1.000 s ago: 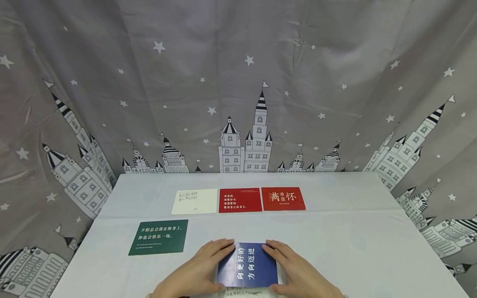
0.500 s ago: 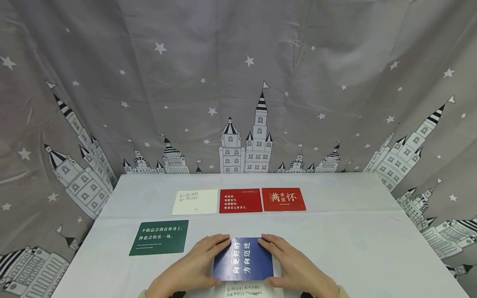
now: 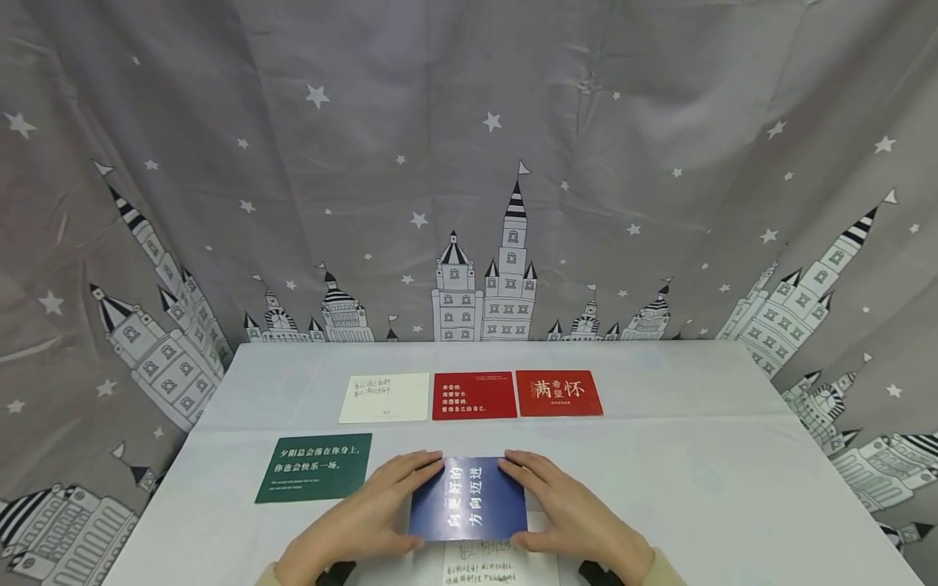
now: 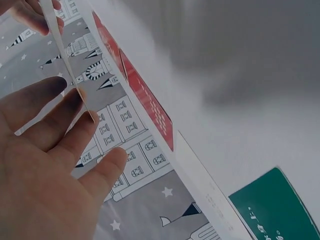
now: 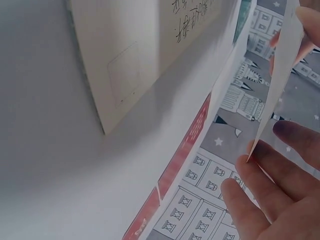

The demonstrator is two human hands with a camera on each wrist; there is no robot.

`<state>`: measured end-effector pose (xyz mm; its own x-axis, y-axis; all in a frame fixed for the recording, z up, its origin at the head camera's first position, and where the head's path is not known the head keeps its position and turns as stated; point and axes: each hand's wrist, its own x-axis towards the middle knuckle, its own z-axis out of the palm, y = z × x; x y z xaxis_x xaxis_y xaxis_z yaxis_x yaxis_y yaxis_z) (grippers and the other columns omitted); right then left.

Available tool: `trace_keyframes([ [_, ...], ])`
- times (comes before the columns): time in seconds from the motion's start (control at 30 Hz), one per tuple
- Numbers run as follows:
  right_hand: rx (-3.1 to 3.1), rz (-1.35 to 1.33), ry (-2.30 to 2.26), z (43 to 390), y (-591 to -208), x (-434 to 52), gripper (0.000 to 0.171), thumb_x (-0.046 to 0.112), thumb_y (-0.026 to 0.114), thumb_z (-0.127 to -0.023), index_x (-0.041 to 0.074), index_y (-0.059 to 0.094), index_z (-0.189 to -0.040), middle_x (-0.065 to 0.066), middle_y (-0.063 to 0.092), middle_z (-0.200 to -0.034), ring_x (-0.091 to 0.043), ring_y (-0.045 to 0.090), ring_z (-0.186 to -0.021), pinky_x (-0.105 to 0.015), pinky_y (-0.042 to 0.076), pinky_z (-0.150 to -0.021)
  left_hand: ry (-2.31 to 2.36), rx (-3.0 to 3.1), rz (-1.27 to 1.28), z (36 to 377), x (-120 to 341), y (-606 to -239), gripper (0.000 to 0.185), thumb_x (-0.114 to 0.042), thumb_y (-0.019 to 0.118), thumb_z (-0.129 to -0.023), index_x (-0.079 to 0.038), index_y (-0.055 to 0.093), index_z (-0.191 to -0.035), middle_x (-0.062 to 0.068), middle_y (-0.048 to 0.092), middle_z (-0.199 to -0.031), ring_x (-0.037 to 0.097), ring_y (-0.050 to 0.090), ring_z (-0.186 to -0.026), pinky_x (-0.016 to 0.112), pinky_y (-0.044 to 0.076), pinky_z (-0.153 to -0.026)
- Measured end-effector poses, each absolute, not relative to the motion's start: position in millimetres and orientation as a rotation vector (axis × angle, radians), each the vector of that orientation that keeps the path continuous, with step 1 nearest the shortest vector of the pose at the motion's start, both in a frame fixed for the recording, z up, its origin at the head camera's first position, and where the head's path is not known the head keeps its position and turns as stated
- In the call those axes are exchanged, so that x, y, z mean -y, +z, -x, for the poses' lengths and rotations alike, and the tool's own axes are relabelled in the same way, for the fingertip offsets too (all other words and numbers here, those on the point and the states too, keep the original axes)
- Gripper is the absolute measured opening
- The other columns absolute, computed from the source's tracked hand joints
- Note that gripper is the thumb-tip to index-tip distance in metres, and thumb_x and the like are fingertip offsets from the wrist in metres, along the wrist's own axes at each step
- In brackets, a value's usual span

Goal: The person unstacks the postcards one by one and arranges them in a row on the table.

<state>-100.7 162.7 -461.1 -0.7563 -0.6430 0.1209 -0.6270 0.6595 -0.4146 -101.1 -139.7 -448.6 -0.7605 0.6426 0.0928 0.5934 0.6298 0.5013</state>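
- Currently both hands hold one blue card (image 3: 469,498) by its side edges, lifted just off the white table (image 3: 696,488); white lettering faces up.
- Left hand (image 3: 362,514): fingers nearly straight, only lightly bent, fingertips against the card's left edge, thumb at its near corner. Left wrist view confirms the card edge resting across the fingertips (image 4: 75,107).
- Right hand (image 3: 575,513): same posture mirrored, fingers extended along the right edge, thumb at the near right corner. Right wrist view shows the card edge-on above the fingers (image 5: 260,195).
- Blue card position: near-centre of the table, just right of the green card (image 3: 313,478), partly over a white handwritten card (image 3: 493,567) lying at the near edge.
- Already laid out flat: a far row of three, touching or nearly so — cream card (image 3: 384,397), red text card (image 3: 474,395), red card with large characters (image 3: 559,393) — plus the green card starting a nearer row at left.
- Judgement on progress: four cards placed; the blue one is in hand and not yet set down; at least the handwritten card remains. Whether more lie beneath it, cannot tell.
- Backdrop: grey castle-and-star curtain (image 3: 469,203) behind and beside the table.
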Motion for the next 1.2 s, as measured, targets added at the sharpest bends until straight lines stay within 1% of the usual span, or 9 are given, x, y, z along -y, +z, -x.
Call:
trace_keyframes([
  [0.27,-2.808,1.091,-0.690,104.8,-460.2,-158.8,0.078,0.044,0.072,-0.082,0.011,0.040,-0.146,-0.006,0.037,-0.148,-0.022,0.039,-0.132,-0.040,0.043,-0.100,0.783,-2.794,-1.081,103.8,145.1,-450.6,0.089,-0.023,0.085,-0.067,-0.008,0.042,-0.144,0.004,0.038,-0.147,0.026,0.036,-0.133,0.050,0.036,-0.103],
  [0.5,-2.808,1.090,-0.683,108.2,-459.7,-155.9,0.079,0.041,0.074,-0.080,0.011,0.041,-0.145,-0.006,0.038,-0.147,-0.022,0.039,-0.132,-0.039,0.043,-0.100,0.790,-2.794,-1.092,106.3,147.2,-450.9,0.090,-0.021,0.085,-0.067,-0.006,0.042,-0.144,0.005,0.038,-0.147,0.026,0.036,-0.133,0.048,0.037,-0.103],
  [0.63,-2.816,1.114,-0.688,110.7,-460.1,-153.6,0.080,0.041,0.075,-0.079,0.010,0.042,-0.145,-0.007,0.039,-0.147,-0.022,0.039,-0.132,-0.039,0.043,-0.100,0.783,-2.795,-1.069,107.8,149.1,-452.2,0.090,-0.021,0.085,-0.067,-0.006,0.042,-0.144,0.005,0.037,-0.148,0.027,0.035,-0.134,0.049,0.036,-0.104],
  [0.83,-2.830,1.150,-0.677,115.1,-459.9,-148.2,0.081,0.042,0.075,-0.079,0.009,0.042,-0.144,-0.008,0.039,-0.147,-0.022,0.038,-0.133,-0.037,0.041,-0.102,0.780,-2.795,-1.043,109.9,153.5,-453.3,0.090,-0.020,0.085,-0.067,-0.006,0.042,-0.144,0.008,0.037,-0.148,0.029,0.034,-0.135,0.051,0.035,-0.104],
  [1.07,-2.826,1.163,-0.657,120.0,-459.6,-141.2,0.080,0.039,0.075,-0.079,0.009,0.042,-0.144,-0.009,0.039,-0.147,-0.022,0.038,-0.132,-0.037,0.040,-0.102,0.788,-2.797,-1.027,111.8,158.7,-451.7,0.092,-0.019,0.086,-0.065,-0.004,0.041,-0.144,0.013,0.038,-0.147,0.035,0.033,-0.135,0.053,0.032,-0.105],
  [1.2,-2.827,1.180,-0.650,122.2,-459.7,-138.3,0.080,0.039,0.076,-0.079,0.008,0.042,-0.144,-0.009,0.039,-0.146,-0.022,0.038,-0.133,-0.036,0.040,-0.103,0.785,-2.809,-1.035,113.2,161.6,-451.9,0.092,-0.019,0.086,-0.065,-0.003,0.041,-0.144,0.014,0.038,-0.147,0.037,0.033,-0.134,0.053,0.030,-0.106],
])
